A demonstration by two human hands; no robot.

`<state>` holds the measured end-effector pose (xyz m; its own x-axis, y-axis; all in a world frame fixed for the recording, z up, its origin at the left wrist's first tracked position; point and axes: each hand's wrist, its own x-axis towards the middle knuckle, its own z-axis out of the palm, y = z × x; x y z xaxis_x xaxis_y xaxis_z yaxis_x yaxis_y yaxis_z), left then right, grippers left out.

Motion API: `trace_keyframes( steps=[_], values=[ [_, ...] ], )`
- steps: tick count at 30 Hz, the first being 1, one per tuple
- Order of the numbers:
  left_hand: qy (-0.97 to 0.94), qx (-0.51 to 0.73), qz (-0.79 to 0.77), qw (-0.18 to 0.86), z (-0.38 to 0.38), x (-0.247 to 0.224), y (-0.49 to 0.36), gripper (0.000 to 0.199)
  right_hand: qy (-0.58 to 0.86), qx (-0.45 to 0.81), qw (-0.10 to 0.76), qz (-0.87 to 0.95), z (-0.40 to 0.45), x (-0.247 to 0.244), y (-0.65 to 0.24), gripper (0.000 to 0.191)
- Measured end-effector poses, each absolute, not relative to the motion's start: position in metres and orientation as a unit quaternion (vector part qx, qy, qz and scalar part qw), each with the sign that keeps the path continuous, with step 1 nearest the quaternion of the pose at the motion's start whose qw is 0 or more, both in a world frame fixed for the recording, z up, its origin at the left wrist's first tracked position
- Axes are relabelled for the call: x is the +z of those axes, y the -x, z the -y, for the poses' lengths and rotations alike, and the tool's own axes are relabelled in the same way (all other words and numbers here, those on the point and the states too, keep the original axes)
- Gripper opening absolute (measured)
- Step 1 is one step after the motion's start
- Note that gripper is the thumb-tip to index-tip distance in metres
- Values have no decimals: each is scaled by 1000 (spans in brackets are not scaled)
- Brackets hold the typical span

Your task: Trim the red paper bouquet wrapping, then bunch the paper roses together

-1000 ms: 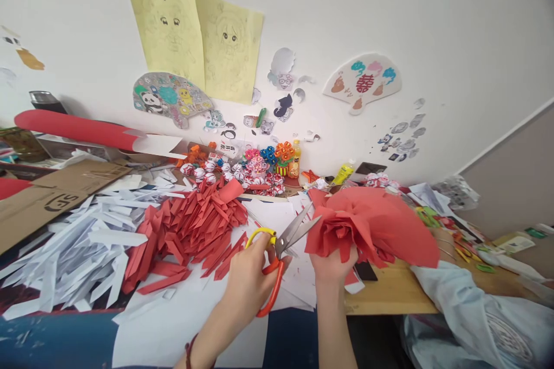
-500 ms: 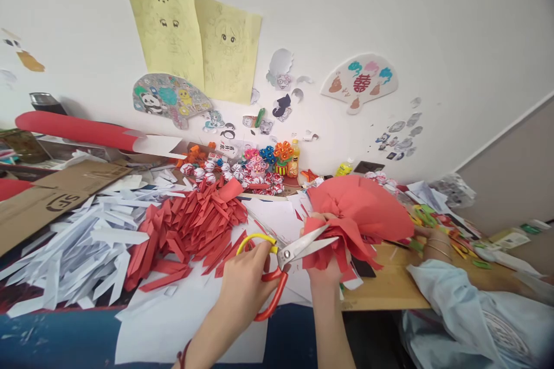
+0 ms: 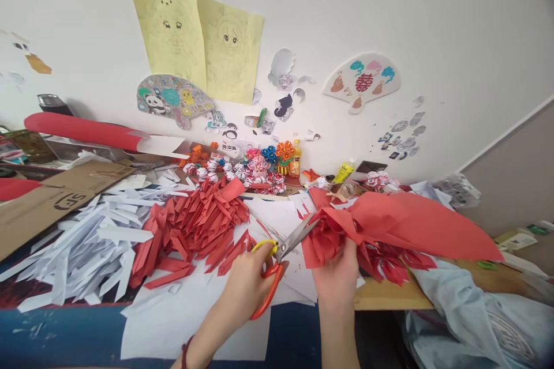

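My left hand [image 3: 247,279] grips a pair of scissors [image 3: 289,245] with one yellow and one orange-red handle. Their blades point up and right, slightly parted, with the tips against the bunched red paper [image 3: 402,219]. My right hand [image 3: 338,270] is wrapped round the gathered part of that paper from below. A wide smooth sheet of it spreads to the right, and ragged cut edges hang beneath. Left of the scissors lies a heap of red paper strips [image 3: 186,225], beside a heap of white paper strips [image 3: 99,236].
White sheets [image 3: 194,328] lie on the blue table edge. Flattened cardboard [image 3: 64,196] is at the left. Paper flowers [image 3: 259,161] and bottles [image 3: 345,171] line the wall. At right, a co-worker's light blue sleeve [image 3: 467,294] is close to the red paper.
The red paper has swung out to the right and spread wider, covering the co-worker's hand. My right hand has turned with it. The scissor blades have drawn closer together.
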<state>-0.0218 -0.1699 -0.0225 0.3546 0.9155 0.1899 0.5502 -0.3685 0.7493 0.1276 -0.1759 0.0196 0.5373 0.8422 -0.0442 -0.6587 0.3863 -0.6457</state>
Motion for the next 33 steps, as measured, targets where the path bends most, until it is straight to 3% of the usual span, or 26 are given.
trace_keyframes(
  steps=[15,25,33],
  values=[
    [-713,303,-390,498,174,-29,8,33,355,408,834,108,180,27,-125,42],
    [-739,286,-416,447,179,-21,8,37,347,404,839,111,180,23,-123,38],
    [-768,264,-472,343,191,-10,11,24,303,416,850,113,181,16,-120,31]
  ],
)
